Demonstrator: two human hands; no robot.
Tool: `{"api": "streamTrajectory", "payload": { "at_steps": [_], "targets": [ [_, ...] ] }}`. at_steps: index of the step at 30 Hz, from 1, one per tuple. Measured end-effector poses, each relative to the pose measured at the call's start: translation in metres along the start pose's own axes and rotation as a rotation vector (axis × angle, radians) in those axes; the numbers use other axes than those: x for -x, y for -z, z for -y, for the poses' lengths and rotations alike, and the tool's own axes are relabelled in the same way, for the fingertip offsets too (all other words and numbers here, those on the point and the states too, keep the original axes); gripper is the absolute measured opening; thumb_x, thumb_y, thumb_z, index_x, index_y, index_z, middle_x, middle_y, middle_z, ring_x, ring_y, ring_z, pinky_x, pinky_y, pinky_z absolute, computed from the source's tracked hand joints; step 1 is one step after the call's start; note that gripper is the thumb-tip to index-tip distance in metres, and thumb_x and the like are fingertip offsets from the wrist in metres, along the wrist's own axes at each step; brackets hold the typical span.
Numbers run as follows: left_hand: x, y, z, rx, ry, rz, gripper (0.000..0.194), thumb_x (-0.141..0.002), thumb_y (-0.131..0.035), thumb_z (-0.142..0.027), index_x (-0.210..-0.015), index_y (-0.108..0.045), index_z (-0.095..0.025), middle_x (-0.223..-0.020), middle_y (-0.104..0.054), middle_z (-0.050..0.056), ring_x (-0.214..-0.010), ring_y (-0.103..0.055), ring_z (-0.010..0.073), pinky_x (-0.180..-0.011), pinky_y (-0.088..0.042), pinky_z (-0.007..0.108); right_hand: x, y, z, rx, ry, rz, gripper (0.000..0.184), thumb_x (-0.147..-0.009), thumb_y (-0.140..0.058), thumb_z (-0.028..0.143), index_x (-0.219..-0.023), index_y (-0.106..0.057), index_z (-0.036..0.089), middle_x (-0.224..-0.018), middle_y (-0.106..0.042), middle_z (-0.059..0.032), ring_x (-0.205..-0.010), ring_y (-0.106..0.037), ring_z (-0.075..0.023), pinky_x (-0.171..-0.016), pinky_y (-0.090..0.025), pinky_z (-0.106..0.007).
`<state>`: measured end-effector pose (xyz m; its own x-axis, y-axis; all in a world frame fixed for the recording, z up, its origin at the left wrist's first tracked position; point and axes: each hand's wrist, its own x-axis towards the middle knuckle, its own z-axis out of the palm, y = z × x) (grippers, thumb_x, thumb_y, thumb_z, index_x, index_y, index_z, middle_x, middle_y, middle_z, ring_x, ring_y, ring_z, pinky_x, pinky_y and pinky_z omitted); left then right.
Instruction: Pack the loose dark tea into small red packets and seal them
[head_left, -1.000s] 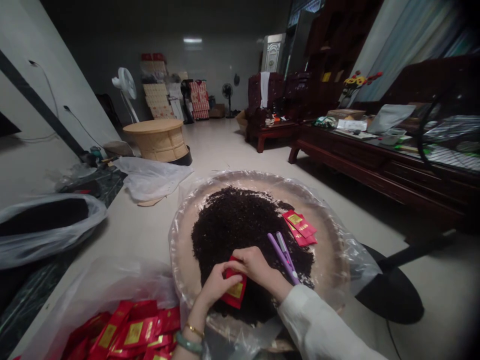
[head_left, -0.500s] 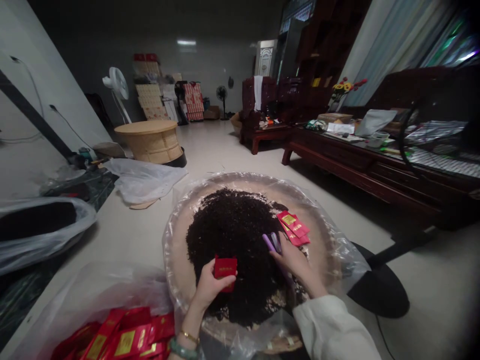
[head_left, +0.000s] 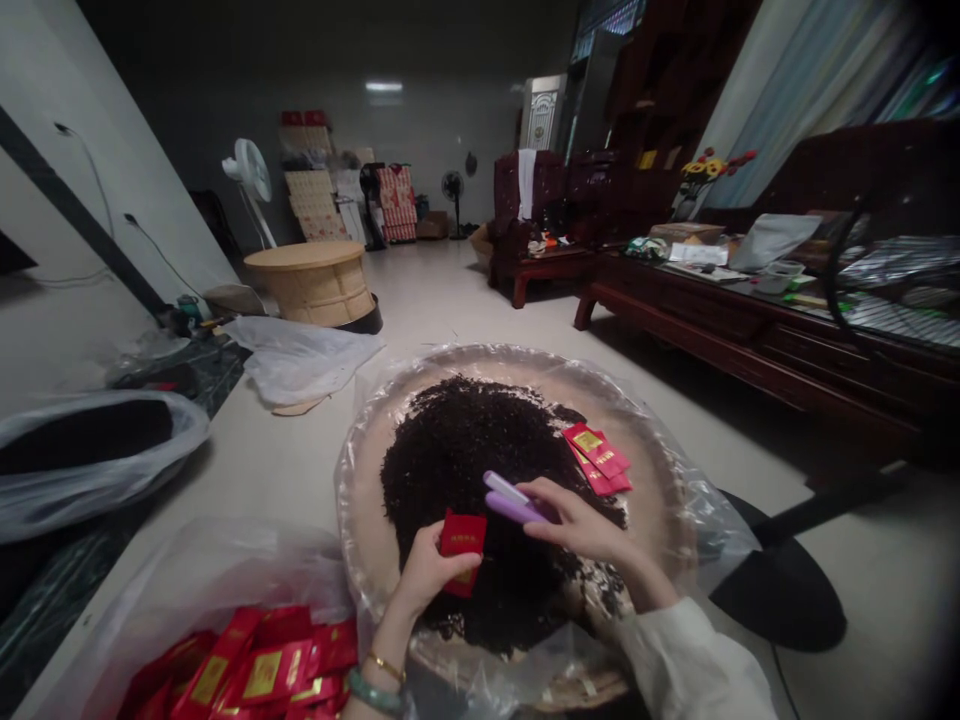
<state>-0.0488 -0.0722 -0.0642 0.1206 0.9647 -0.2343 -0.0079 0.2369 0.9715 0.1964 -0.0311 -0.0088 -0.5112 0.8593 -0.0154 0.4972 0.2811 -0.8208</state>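
Observation:
My left hand (head_left: pixel 429 572) is closed on a small red packet (head_left: pixel 462 540), held upright over a mound of dark loose tea (head_left: pixel 480 470). My right hand (head_left: pixel 581 525) grips a purple clamp-like sealer (head_left: pixel 510 498), whose tip points left toward the packet's top. The tea lies in a wide round tray lined with clear plastic (head_left: pixel 360 500). A few more red packets (head_left: pixel 598 455) rest on the tray's right side.
A clear bag of several red packets (head_left: pixel 255 670) sits at my lower left. A plastic-lined bag of dark tea (head_left: pixel 90 440) lies further left. Beyond are a round wooden tub (head_left: pixel 315 280), a white fan (head_left: pixel 251 175), and a long dark wooden table (head_left: pixel 757 330) to the right.
My right hand let go of the packet, took up the purple sealer from the tea and swung it left toward the packet. My left hand turned the packet upright.

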Motion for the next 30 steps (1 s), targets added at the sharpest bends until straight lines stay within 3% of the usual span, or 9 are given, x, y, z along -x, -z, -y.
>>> {"api": "streamTrajectory", "payload": {
  "at_steps": [4,11,15,18,20,27,30],
  "targets": [
    [-0.001,0.0,0.002,-0.013,-0.026,0.041,0.044,-0.053,-0.083,-0.022,-0.093,-0.069,-0.01,-0.085,-0.075,0.007,-0.078,-0.068,0.0231,-0.076,-0.052,0.032,-0.011,-0.022,0.027,0.074,0.041,0.098,0.045,-0.072,-0.07,0.025,-0.116,-0.063,0.02,-0.098,-0.059,-0.0046,-0.084,-0.057,-0.0182,-0.076,-0.046,-0.028],
    [0.001,0.0,0.001,-0.056,0.04,-0.028,0.042,-0.048,-0.085,-0.025,-0.084,-0.068,-0.01,-0.079,-0.073,0.006,-0.074,-0.068,0.0227,-0.069,-0.053,0.031,-0.022,-0.039,0.042,0.11,0.054,0.04,0.024,-0.079,-0.063,0.02,-0.102,-0.07,0.02,-0.09,-0.064,-0.005,-0.082,-0.058,-0.0186,-0.074,-0.042,-0.027],
    [0.002,-0.004,0.0,0.087,0.12,0.048,0.05,-0.054,-0.082,-0.046,-0.085,-0.064,-0.011,-0.072,-0.071,0.006,-0.064,-0.069,0.022,-0.063,-0.053,0.032,-0.022,-0.037,0.044,0.144,0.022,0.026,0.02,-0.08,-0.061,0.02,-0.098,-0.072,0.019,-0.082,-0.062,-0.0031,-0.079,-0.056,-0.0175,-0.071,-0.039,-0.026],
    [0.002,-0.005,0.001,0.146,0.139,0.092,0.059,-0.062,-0.068,-0.067,-0.081,-0.063,-0.011,-0.063,-0.068,0.004,-0.058,-0.067,0.021,-0.058,-0.051,0.031,-0.024,-0.036,0.041,0.16,-0.007,0.027,0.019,-0.08,-0.061,0.02,-0.096,-0.072,0.021,-0.079,-0.059,-0.0008,-0.077,-0.055,-0.016,-0.068,-0.037,-0.025],
    [0.002,-0.004,0.003,0.145,0.114,0.098,0.063,-0.066,-0.06,-0.072,-0.08,-0.063,-0.011,-0.063,-0.068,0.005,-0.061,-0.067,0.0204,-0.058,-0.05,0.029,-0.025,-0.036,0.039,0.163,-0.018,0.027,0.019,-0.08,-0.061,0.019,-0.095,-0.072,0.022,-0.079,-0.058,0.0,-0.075,-0.054,-0.0151,-0.067,-0.036,-0.024],
    [0.001,-0.002,0.005,0.109,0.094,0.09,0.061,-0.071,-0.056,-0.071,-0.079,-0.065,-0.011,-0.067,-0.069,0.006,-0.066,-0.066,0.0208,-0.06,-0.05,0.029,-0.023,-0.036,0.035,0.153,-0.02,0.021,0.019,-0.08,-0.061,0.018,-0.095,-0.072,0.021,-0.08,-0.059,-0.0007,-0.076,-0.054,-0.0154,-0.068,-0.037,-0.024],
    [0.001,-0.003,0.004,0.115,0.115,0.118,0.055,-0.065,-0.069,-0.063,-0.086,-0.063,-0.012,-0.073,-0.071,0.006,-0.066,-0.068,0.0214,-0.061,-0.051,0.03,-0.024,-0.038,0.033,0.167,-0.021,0.011,0.02,-0.08,-0.061,0.018,-0.097,-0.072,0.021,-0.08,-0.059,-0.0009,-0.076,-0.055,-0.0156,-0.069,-0.038,-0.024]
  ]
}}
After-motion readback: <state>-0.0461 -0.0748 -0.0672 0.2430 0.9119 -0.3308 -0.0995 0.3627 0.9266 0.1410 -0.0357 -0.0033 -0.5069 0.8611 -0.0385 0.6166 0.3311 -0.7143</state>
